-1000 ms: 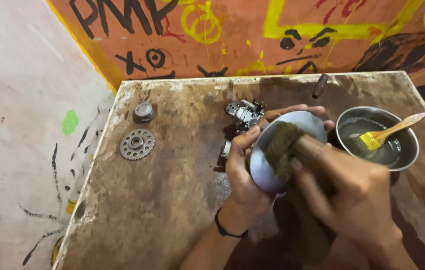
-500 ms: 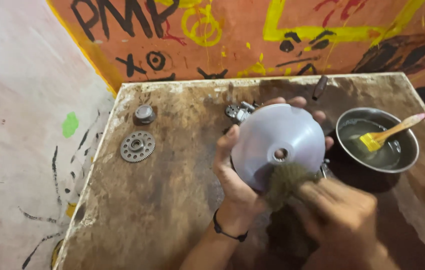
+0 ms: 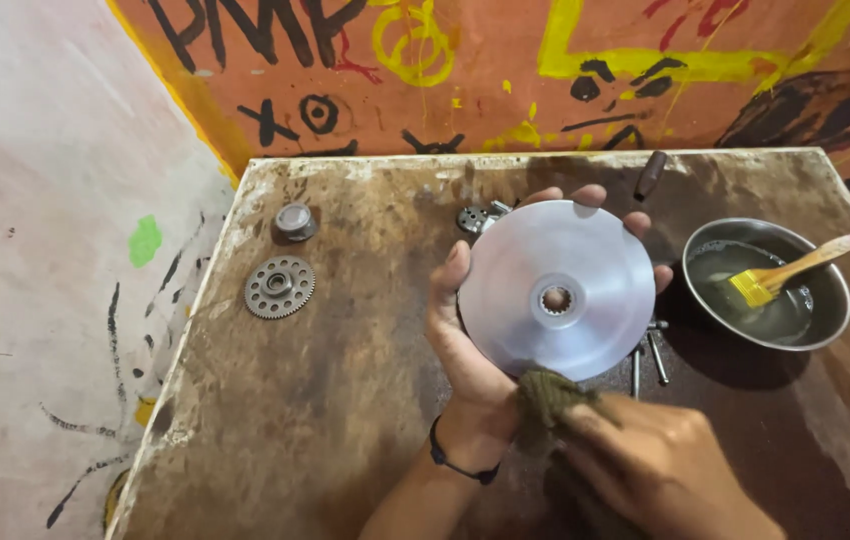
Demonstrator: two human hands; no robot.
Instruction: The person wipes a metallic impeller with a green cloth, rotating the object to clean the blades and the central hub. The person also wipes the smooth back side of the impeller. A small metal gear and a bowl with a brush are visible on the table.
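- In the middle of the frame, the left hand [image 3: 465, 340] holds a round silver metal disc [image 3: 557, 290] upright over the table [image 3: 325, 420]; its grip is closed on the disc's rim, thumb on the left edge, fingertips showing past the top and right edge.
- The disc's flat face is turned to the camera, with a small toothed hole at its centre.
- At the lower right of centre, the right hand [image 3: 655, 470] is bunched tight around a dark brownish rag [image 3: 545, 392]; the rag's top touches the disc's lower rim.
- Behind the disc, at its upper left, a small metal assembly [image 3: 478, 217] is largely hidden by it.
- Just under the disc's right side, two thin metal pins [image 3: 647, 358] lie on the table.
- At the right of the frame stands a steel bowl [image 3: 767, 283] with liquid; a yellow-bristled brush [image 3: 795, 268] leans in it, handle pointing up and right.
- At the upper right of the disc, near the wall, lies a dark handle-like piece [image 3: 650, 175].
- At the left of the table lie a toothed gear [image 3: 280, 287] and, above it, a small round metal cap [image 3: 294, 221], both well apart from the hands.
- A painted orange wall [image 3: 505, 70] runs along the top.
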